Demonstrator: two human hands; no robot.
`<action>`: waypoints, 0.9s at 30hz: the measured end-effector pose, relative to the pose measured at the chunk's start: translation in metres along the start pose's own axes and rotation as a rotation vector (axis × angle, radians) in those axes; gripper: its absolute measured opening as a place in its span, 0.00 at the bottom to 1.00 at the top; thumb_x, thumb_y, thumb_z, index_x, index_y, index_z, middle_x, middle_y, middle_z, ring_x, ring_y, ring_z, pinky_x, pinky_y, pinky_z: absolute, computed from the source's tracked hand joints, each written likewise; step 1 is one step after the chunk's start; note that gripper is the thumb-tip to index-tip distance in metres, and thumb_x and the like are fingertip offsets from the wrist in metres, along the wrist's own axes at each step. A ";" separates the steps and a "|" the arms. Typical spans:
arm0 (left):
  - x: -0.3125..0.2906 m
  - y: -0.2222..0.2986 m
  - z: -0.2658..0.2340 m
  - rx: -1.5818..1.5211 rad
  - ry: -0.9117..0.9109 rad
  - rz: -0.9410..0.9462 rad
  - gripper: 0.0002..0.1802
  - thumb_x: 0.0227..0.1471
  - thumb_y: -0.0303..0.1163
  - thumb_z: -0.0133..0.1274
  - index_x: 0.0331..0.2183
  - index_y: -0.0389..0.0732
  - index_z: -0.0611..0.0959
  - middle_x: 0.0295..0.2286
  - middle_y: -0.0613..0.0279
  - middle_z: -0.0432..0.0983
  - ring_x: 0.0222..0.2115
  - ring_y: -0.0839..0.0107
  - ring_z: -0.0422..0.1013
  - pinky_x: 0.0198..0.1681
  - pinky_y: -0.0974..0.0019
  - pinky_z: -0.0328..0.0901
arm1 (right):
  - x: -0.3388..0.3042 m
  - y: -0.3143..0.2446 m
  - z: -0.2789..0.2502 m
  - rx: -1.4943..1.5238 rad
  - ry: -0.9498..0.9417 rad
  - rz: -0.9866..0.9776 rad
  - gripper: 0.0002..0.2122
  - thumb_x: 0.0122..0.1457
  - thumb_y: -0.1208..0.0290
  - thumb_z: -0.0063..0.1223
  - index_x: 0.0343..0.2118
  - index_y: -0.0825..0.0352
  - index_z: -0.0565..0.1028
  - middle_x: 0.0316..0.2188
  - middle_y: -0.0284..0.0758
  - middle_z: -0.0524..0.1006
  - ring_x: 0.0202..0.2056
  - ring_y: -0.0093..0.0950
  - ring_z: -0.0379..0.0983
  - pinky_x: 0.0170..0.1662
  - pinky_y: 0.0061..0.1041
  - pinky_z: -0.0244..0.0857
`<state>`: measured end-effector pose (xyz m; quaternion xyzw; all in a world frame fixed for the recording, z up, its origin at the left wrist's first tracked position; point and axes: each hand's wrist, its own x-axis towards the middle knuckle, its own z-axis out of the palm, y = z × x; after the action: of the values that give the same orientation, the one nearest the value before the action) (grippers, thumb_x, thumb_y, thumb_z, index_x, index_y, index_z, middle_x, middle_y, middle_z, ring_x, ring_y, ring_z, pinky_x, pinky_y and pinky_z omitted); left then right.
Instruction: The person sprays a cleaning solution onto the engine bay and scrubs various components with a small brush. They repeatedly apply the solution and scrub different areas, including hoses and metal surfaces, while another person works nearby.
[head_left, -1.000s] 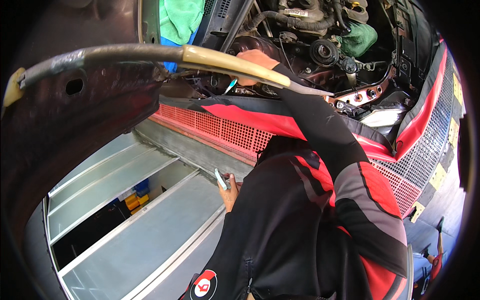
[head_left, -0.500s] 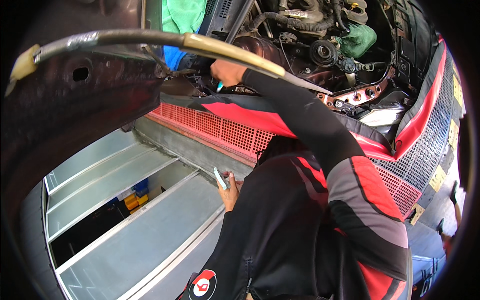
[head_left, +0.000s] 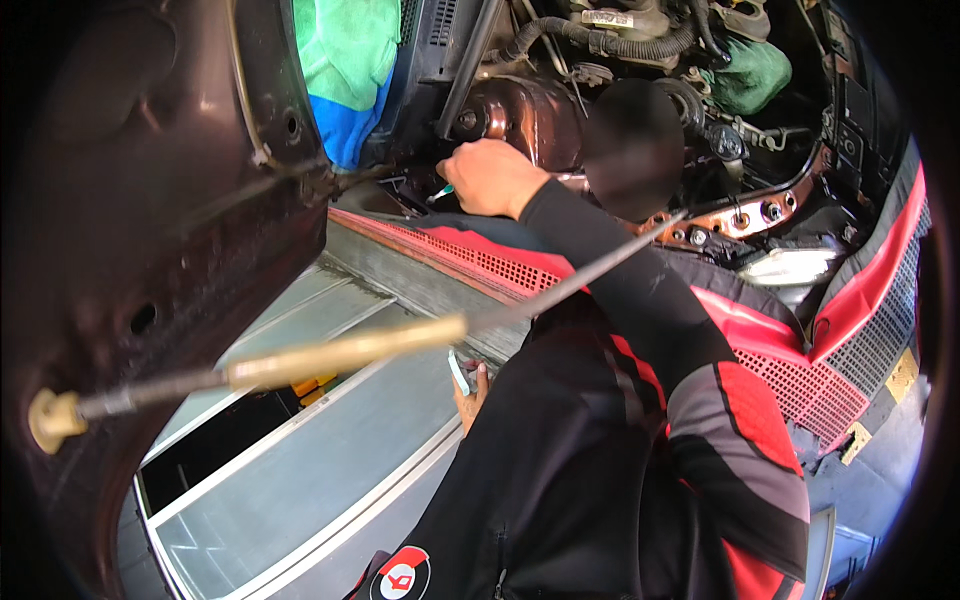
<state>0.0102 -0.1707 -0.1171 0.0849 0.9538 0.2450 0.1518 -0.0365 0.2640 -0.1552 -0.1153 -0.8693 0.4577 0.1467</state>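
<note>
Engine bay point(head_left: 548, 108): dark, brown-painted metal with a glossy, rounded housing, beneath a ribbed black hose point(head_left: 640, 42).
Right grip point(head_left: 495, 180): fingers curled closed around a slim teal-and-white tool point(head_left: 439, 193), a short length of it showing below the knuckles.
Tool position: at the near edge of the bay, its lower end slanting down and to the left; whether it touches metal cannot be told.
Left grip point(head_left: 470, 400): held low beside the torso, thumb and fingers closed on a thin, flat, pale slab point(head_left: 459, 374) with straight edges.
Bar: a slender grey rod point(head_left: 560, 293) crosses the foreground, sheathed partway in a smooth tan sleeve point(head_left: 350, 352) and slightly blurred.
Hood point(head_left: 150, 200): a broad, dark brown sheet of metal at left, pierced by an oval hole.
Fender cover point(head_left: 760, 318): creased red material edged in black, with square-holed mesh panels.
Cloths: a soft green cloth point(head_left: 345, 55) overlaps a blue one point(head_left: 340, 130) beside the hood; a bunched green rag point(head_left: 752, 75) sits among engine parts.
</note>
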 end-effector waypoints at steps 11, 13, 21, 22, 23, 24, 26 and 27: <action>0.022 0.037 -0.006 0.077 -0.095 0.012 0.17 0.70 0.33 0.57 0.51 0.33 0.74 0.37 0.52 0.81 0.26 0.66 0.84 0.30 0.64 0.76 | -0.006 0.015 0.035 0.020 0.181 -0.098 0.13 0.62 0.70 0.53 0.45 0.64 0.84 0.32 0.42 0.85 0.35 0.42 0.85 0.37 0.41 0.77; 0.019 0.048 -0.005 0.119 -0.109 0.052 0.17 0.70 0.33 0.57 0.51 0.32 0.74 0.37 0.52 0.81 0.26 0.67 0.83 0.30 0.64 0.76 | 0.006 0.012 0.045 -0.024 0.217 -0.146 0.12 0.62 0.70 0.53 0.44 0.65 0.84 0.31 0.41 0.85 0.34 0.40 0.85 0.36 0.41 0.77; 0.014 0.063 0.005 0.142 -0.057 0.136 0.16 0.69 0.31 0.57 0.51 0.32 0.74 0.34 0.55 0.81 0.26 0.68 0.83 0.30 0.64 0.75 | 0.034 -0.001 0.050 -0.113 0.141 -0.234 0.10 0.64 0.67 0.52 0.41 0.64 0.83 0.30 0.37 0.85 0.33 0.37 0.85 0.33 0.38 0.76; 0.012 0.061 0.005 0.161 -0.046 0.167 0.16 0.69 0.31 0.57 0.51 0.32 0.74 0.34 0.55 0.81 0.26 0.68 0.83 0.30 0.64 0.75 | 0.032 0.000 0.049 -0.131 0.122 -0.221 0.11 0.64 0.67 0.52 0.41 0.64 0.83 0.30 0.37 0.85 0.32 0.36 0.85 0.33 0.38 0.75; 0.010 0.059 0.005 0.177 -0.031 0.201 0.16 0.69 0.31 0.58 0.51 0.32 0.74 0.34 0.55 0.82 0.26 0.68 0.82 0.30 0.64 0.75 | 0.029 0.001 0.050 -0.135 0.061 -0.224 0.11 0.65 0.67 0.51 0.42 0.64 0.83 0.30 0.37 0.85 0.32 0.36 0.85 0.33 0.38 0.75; 0.009 0.056 0.005 0.180 -0.028 0.182 0.16 0.69 0.32 0.58 0.51 0.32 0.75 0.35 0.54 0.81 0.26 0.68 0.82 0.30 0.64 0.75 | 0.029 0.001 0.051 -0.149 0.042 -0.220 0.12 0.65 0.67 0.51 0.43 0.65 0.83 0.30 0.37 0.85 0.32 0.36 0.85 0.33 0.38 0.75; 0.004 0.049 0.005 0.178 -0.016 0.160 0.16 0.69 0.33 0.58 0.50 0.32 0.75 0.37 0.53 0.81 0.26 0.67 0.82 0.31 0.64 0.75 | 0.031 0.000 0.057 -0.167 0.063 -0.232 0.12 0.66 0.66 0.50 0.44 0.65 0.83 0.28 0.36 0.85 0.32 0.36 0.85 0.32 0.38 0.75; 0.003 0.044 0.005 0.165 -0.014 0.140 0.16 0.68 0.33 0.58 0.50 0.32 0.75 0.38 0.52 0.81 0.26 0.67 0.82 0.31 0.64 0.75 | 0.034 -0.003 0.060 -0.187 0.093 -0.233 0.12 0.67 0.66 0.50 0.45 0.65 0.83 0.29 0.36 0.85 0.32 0.36 0.85 0.32 0.38 0.74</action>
<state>0.0133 -0.1298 -0.1005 0.1652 0.9614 0.1751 0.1334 -0.0901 0.2279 -0.1805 -0.0478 -0.9079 0.3490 0.2275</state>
